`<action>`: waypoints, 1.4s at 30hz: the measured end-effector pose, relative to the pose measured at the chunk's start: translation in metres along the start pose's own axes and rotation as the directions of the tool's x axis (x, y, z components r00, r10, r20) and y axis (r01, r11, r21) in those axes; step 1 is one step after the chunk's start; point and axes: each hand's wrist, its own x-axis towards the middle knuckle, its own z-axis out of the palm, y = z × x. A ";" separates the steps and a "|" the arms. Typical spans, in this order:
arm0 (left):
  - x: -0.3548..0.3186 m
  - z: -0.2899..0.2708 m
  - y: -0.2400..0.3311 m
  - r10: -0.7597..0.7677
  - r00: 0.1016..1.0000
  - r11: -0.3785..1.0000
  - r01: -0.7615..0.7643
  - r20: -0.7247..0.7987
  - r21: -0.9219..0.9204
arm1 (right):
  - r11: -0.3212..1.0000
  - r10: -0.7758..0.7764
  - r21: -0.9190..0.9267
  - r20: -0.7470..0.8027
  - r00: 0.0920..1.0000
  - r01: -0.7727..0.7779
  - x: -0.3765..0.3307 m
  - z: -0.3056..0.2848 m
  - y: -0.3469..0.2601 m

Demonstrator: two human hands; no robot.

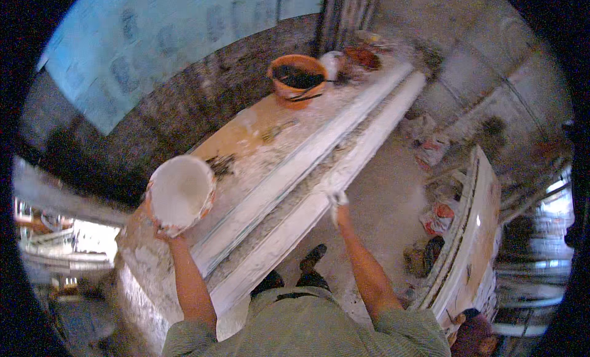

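My left hand [170, 231] grips the near lower side of a round orange bucket [149, 211]. The bucket tips toward me over the left end of the bench, and pale white material [182, 188] shows inside its mouth. Two long white moulding strips [307, 219] lie side by side along the bench, with a dark gap between them. At the near edge of the closer strip is my right hand [337, 203], whitish as if coated or covered. Blur hides its fingers and anything in them.
A second orange bucket [299, 80], dark inside, stands toward the bench's far end beside white and reddish items. The bench [246, 133] is smeared white. At right, another long white-edged bench [476, 215] stands beside bags [439, 215] on the floor. A person [473, 332] is at lower right.
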 end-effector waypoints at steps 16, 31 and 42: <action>-0.179 0.262 -0.100 0.436 0.885 0.839 -0.465 0.162 0.282 | 0.847 0.437 0.176 -0.767 0.469 -0.502 -0.125 -0.430 0.211; -0.354 0.550 -0.250 0.361 0.767 0.911 -0.412 0.530 -0.023 | 0.713 0.231 -0.191 -0.844 0.484 -0.675 -0.023 -0.556 0.193; -0.539 0.847 -0.385 0.434 0.416 0.883 -0.022 0.799 -0.469 | 0.684 0.229 0.327 -0.945 -0.233 -0.652 -0.036 -0.609 0.200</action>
